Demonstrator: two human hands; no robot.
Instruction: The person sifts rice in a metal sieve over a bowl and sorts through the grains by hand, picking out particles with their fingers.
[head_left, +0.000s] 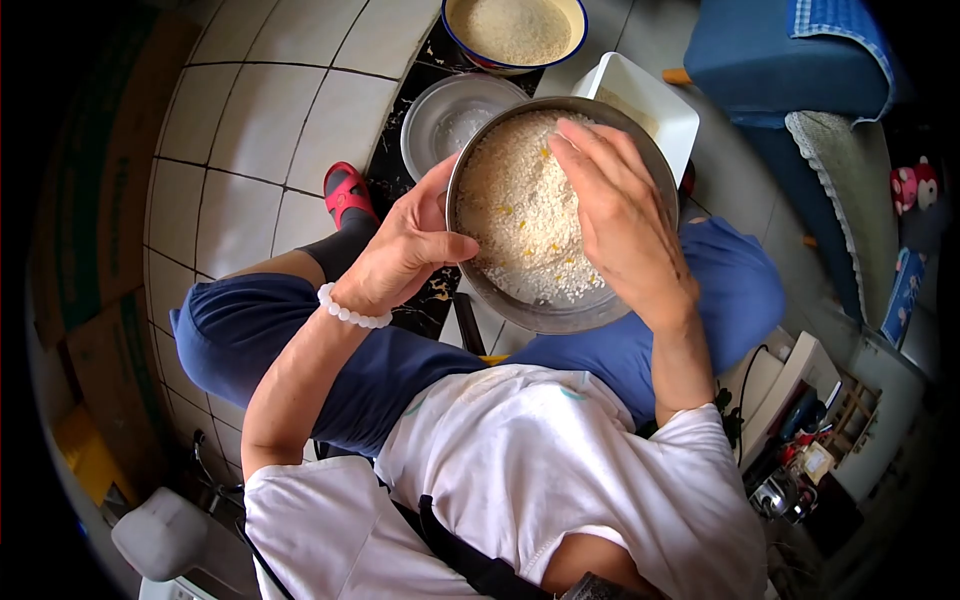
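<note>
A round metal pan [560,318] is held over my lap. White grains [520,170] with some yellow bits lie in it, mostly toward its left and middle. My left hand [405,245] grips the pan's left rim, the thumb over the edge and the other fingers beneath or outside, partly hidden. My right hand [625,215] is inside the pan on the right, its fingers held together and pointing up-left at the edge of the grains. Whether anything is under those fingers is hidden.
Beyond the pan are a grey plastic basin [415,125], an enamel bowl [575,45] of pale grains and a white rectangular tub [682,125]. A blue covered seat [750,75] stands at the upper right. Cardboard boxes [115,370] line the left.
</note>
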